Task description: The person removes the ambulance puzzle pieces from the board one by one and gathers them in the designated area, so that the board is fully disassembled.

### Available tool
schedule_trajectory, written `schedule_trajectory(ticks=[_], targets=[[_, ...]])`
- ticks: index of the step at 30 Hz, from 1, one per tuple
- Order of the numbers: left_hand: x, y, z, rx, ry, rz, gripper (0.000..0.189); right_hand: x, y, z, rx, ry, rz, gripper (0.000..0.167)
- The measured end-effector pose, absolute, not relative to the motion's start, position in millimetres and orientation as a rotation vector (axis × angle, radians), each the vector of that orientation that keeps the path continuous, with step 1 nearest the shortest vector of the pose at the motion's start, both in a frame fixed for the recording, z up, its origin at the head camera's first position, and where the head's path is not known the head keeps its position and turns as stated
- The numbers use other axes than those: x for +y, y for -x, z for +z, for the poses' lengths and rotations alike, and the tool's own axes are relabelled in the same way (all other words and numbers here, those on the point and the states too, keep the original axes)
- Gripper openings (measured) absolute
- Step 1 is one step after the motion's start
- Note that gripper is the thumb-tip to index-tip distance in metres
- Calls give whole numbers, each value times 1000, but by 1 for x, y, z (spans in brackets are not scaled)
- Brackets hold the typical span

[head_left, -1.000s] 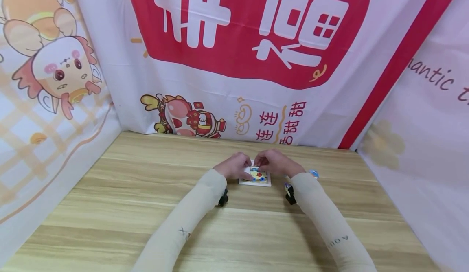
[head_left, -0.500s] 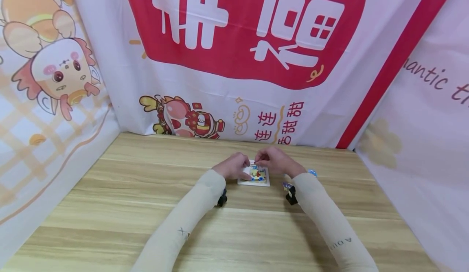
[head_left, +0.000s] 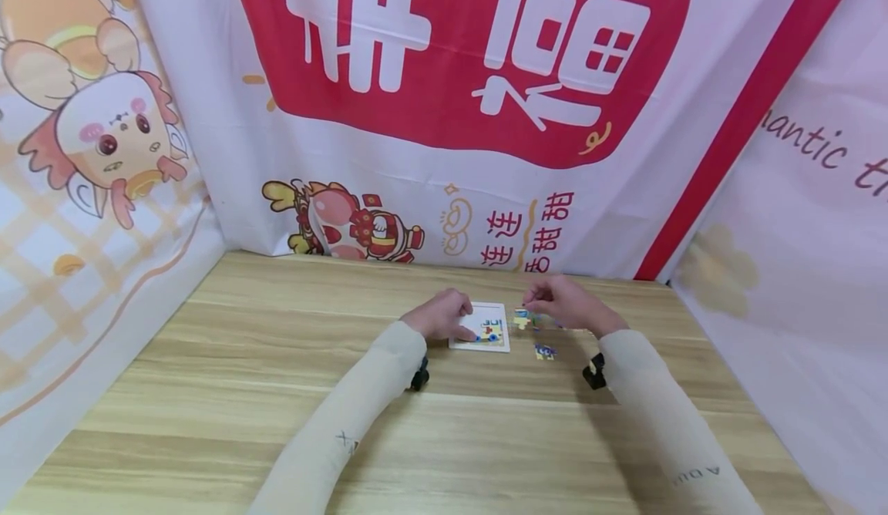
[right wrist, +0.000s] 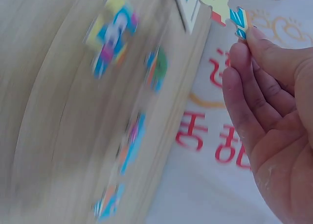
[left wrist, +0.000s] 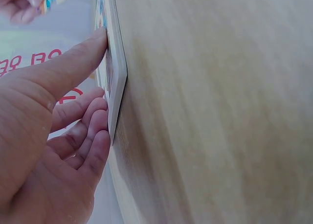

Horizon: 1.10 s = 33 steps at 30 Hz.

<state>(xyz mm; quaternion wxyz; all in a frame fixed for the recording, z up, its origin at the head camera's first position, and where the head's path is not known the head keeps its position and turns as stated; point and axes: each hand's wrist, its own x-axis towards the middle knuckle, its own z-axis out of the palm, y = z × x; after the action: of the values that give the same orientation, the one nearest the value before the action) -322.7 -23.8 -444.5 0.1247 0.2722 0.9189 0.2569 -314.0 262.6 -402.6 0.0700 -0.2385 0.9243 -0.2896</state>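
A white-framed jigsaw board [head_left: 486, 307] lies flat on the wooden table, a few colourful pieces showing in its lower right part. My left hand [head_left: 438, 316] rests at its left side. In the left wrist view the straight thumb [left wrist: 80, 62] presses on the board's face, while the loosely bent fingers touch its edge. To the right of the board, my right hand [head_left: 565, 303] pinches a yellow-and-blue jigsaw piece [right wrist: 220, 9] between thumb and fingertips, above the table. The right wrist view shows that piece sticking out from the fingertips.
Loose pieces lie right of the board: a blue-and-yellow puzzle piece [head_left: 544, 351] nearer me, and several others, including a green-and-orange piece [right wrist: 157, 70], partly under the right hand. A printed cloth [head_left: 444, 129] hangs behind the table's far edge, with more cloth at both sides.
My right hand has lifted away from the board and moved right, carrying the pinched jigsaw piece and uncovering more white board and loose pieces. My left hand has stayed in place.
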Motion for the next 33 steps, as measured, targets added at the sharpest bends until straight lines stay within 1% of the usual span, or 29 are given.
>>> schedule_trajectory(ticks=[6,10,16,22,29,33], targets=[[-24,324,-444,2674,-778,759,51,303,303,-396,2794,654,-830,4],[-24,324,-444,2678,-781,755,50,327,297,-393,2777,661,-796,6],[-24,322,-443,2676,-772,753,51,353,286,-394,2641,607,-737,5],[-24,322,-444,2670,-781,746,51,360,282,-409,2580,549,-783,9],[-24,324,-447,2674,-789,741,51,354,286,-428,2577,640,-880,9],[-24,324,-447,2675,-786,737,50,347,288,-433,2623,611,-828,8]])
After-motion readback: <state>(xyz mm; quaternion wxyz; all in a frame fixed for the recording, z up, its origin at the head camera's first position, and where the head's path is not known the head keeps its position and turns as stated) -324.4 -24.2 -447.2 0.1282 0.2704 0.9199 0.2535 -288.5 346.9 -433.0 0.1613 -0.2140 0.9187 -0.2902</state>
